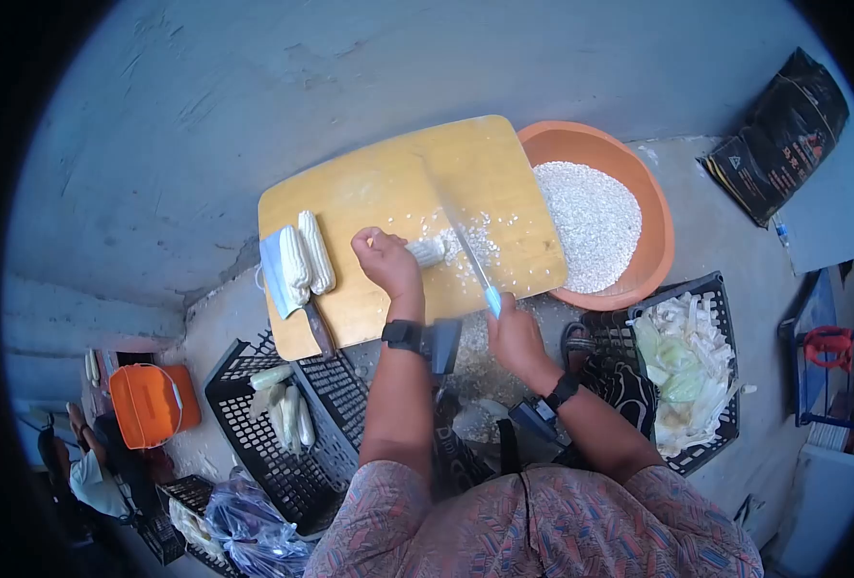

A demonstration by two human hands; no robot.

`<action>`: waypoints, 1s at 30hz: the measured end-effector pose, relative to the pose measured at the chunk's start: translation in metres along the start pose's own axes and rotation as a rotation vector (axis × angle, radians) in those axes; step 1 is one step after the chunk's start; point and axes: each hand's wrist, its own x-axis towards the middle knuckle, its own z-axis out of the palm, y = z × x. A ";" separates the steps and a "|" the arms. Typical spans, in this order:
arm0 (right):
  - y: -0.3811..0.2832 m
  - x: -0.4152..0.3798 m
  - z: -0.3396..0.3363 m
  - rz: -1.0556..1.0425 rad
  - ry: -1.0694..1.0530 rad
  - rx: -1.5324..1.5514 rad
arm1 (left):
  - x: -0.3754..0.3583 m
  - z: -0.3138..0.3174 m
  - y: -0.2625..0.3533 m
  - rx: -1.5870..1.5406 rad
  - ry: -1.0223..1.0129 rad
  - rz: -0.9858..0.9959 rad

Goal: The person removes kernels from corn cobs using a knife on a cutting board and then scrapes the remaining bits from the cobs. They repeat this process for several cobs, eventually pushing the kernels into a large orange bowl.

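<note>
My left hand (386,262) is closed around one end of a white corn cob (429,252), which lies on the yellow cutting board (379,197). Its far end is among loose white kernels (475,236). In my right hand (518,337) is the light blue handle of a long knife (467,249). The blade slants across the board just beside the cob and blurs toward its tip. On the board's left, two whole white cobs (304,255) rest on or against a wide-bladed cleaver (275,272) with a brown handle.
An orange basin (660,217) of cut kernels stands right of the board. Black crates hold husked cobs (292,414) at left and pale husks (692,376) at right. An orange bucket (153,405), a black sack (783,140) and another person (95,482) are farther off.
</note>
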 end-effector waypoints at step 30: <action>0.007 0.012 0.032 0.047 -0.128 0.020 | 0.004 -0.001 0.001 0.086 -0.004 -0.037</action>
